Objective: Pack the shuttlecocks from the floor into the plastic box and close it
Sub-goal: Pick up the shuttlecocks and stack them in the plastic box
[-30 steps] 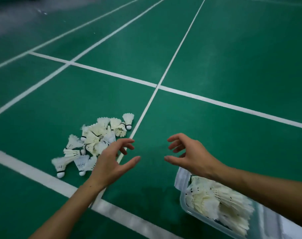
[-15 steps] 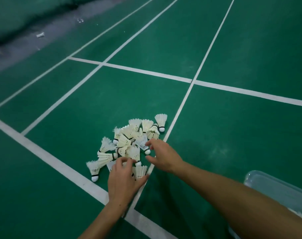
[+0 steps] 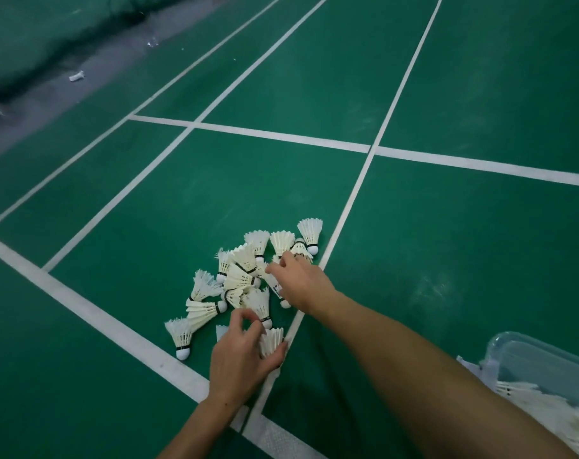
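A: Entry. Shuttlecock pile (image 3: 245, 286) lies on the green court floor (image 3: 149, 193), centre of the frame, just left of a thin white court line (image 3: 351, 200) and above a broader white line (image 3: 93, 313) that runs diagonally through the lower left.

B: Change against a second ago?

A: Then both hands hung spread in the air between pile and box, holding nothing. Now both are down in the pile. Left hand (image 3: 240, 354) is at its lower edge, fingers curled; thumb and palm hold one shuttlecock (image 3: 271, 341), feathers upward, while the fingertips reach toward the next one. Right hand (image 3: 299, 281) lies over the pile's right side, fingers curled down among the feathers. It appears to grip a shuttlecock; what exactly is under the palm I cannot tell.

B: The box?

A: Clear plastic box (image 3: 539, 366) at the lower right edge of the frame, open, well apart from the pile. White shuttlecocks already lie in it (image 3: 546, 409). No lid identified with certainty.

B: Reading?

A: Judgement: a fresh gathering pass has begun. Well over a dozen shuttlecocks remain on the floor, so several more passes, then closing.

B: Surroundings?

A: Scraps of white litter (image 3: 76, 76) on the grey strip, upper left.
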